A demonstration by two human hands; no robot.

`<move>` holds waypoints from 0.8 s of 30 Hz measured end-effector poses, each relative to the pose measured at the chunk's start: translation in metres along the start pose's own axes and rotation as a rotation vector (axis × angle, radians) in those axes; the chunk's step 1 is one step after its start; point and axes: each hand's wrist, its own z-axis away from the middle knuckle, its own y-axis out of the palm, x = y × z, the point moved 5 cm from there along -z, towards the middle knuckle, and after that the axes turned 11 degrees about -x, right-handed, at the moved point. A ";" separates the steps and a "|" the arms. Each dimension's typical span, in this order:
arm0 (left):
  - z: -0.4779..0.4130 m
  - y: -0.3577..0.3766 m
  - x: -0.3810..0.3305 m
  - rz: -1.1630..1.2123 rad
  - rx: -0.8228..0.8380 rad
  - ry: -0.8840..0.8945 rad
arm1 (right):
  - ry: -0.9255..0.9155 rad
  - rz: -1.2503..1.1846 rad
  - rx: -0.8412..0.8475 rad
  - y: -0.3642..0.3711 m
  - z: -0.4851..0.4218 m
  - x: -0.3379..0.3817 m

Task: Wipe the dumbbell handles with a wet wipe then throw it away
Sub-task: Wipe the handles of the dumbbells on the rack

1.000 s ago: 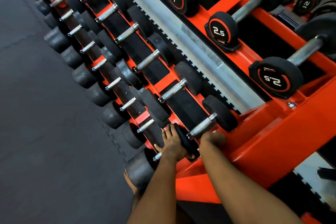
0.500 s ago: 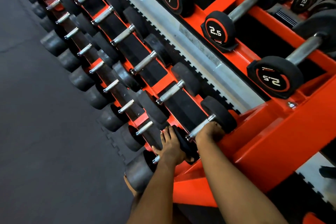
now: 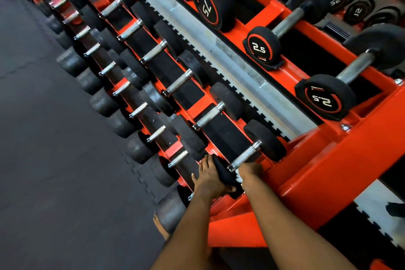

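rack: orange steel [image 3: 328, 171] | floor: dark interlocking mat [image 3: 54, 160] | upper right: numbered weight plates [image 3: 359, 10]

"2.5" is printed on a red-ringed black rubber dumbbell head [image 3: 259, 47] at one o'clock and, inverted, on a twin head [image 3: 322, 101] at three; "75" is shown on a larger head [image 3: 207, 10] at twelve.
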 end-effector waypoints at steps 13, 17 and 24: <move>-0.104 -0.119 0.035 0.006 -0.348 0.025 | -1.222 0.206 0.013 0.072 0.068 0.147; -0.116 -0.107 0.037 0.017 -0.343 0.005 | -1.497 0.388 0.150 0.119 0.060 0.172; -0.113 -0.107 0.033 0.011 -0.313 -0.107 | -1.879 1.202 0.121 0.150 0.057 0.151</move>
